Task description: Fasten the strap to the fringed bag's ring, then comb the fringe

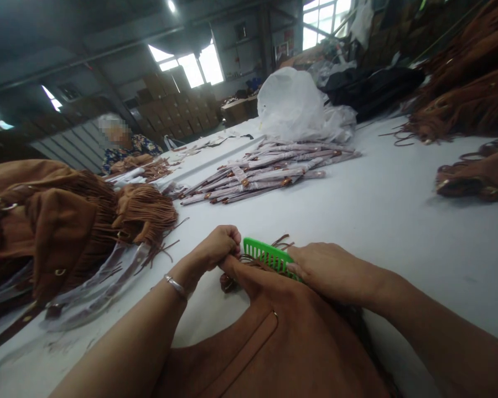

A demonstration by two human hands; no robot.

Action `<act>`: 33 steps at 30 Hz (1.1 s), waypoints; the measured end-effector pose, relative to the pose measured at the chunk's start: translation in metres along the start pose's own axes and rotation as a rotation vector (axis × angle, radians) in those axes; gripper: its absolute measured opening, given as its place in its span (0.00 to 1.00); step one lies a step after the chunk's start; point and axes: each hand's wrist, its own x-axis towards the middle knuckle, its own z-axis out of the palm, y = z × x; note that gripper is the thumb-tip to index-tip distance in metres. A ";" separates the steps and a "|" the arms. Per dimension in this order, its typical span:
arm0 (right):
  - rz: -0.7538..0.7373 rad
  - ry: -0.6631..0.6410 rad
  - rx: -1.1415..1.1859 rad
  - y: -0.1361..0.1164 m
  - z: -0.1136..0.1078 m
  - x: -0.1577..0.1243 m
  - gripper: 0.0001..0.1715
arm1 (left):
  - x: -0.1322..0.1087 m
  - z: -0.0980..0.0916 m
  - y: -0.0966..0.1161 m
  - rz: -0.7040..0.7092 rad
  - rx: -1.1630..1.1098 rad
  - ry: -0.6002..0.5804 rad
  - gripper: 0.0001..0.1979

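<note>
A brown suede fringed bag (269, 354) lies on the white-covered table directly in front of me, with its zipped pocket seam showing. My left hand (219, 249) is closed around a bunch of the bag's thin fringe strands. A bright green plastic comb (269, 257) sits in the fringe just to the right of that hand. My right hand (330, 272) grips the comb's right end, its fingers lying over the comb. The comb's teeth are partly hidden among the strands and behind my hands.
A heap of brown fringed bags (53, 221) lies at the left, and more (477, 171) lie at the right. Ahead are bundled strap pieces (265, 171) and white plastic sheeting (292, 105). A seated co-worker (124, 146) is at the far left, before stacked cardboard cartons (174, 105).
</note>
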 end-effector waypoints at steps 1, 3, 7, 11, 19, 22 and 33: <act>0.015 -0.005 -0.028 -0.001 0.000 0.000 0.13 | -0.003 -0.002 -0.001 0.010 0.010 -0.020 0.10; 0.092 0.020 -0.095 0.006 -0.002 0.003 0.14 | -0.010 -0.007 -0.002 0.031 0.037 -0.062 0.10; 0.379 0.101 -0.184 0.047 -0.010 0.005 0.13 | -0.018 -0.014 -0.009 0.093 0.060 -0.089 0.10; 0.552 0.167 -0.192 0.072 -0.020 0.000 0.15 | -0.020 -0.013 -0.012 0.206 -0.001 -0.044 0.10; 0.132 0.032 -0.179 -0.020 -0.007 0.008 0.14 | -0.024 -0.019 -0.009 0.283 0.107 -0.053 0.09; 0.216 0.060 -0.294 -0.016 -0.004 0.015 0.13 | -0.025 -0.024 -0.013 0.217 0.252 -0.103 0.09; 0.579 0.213 -0.338 0.020 -0.022 0.006 0.21 | -0.014 -0.020 -0.026 0.273 0.369 -0.149 0.10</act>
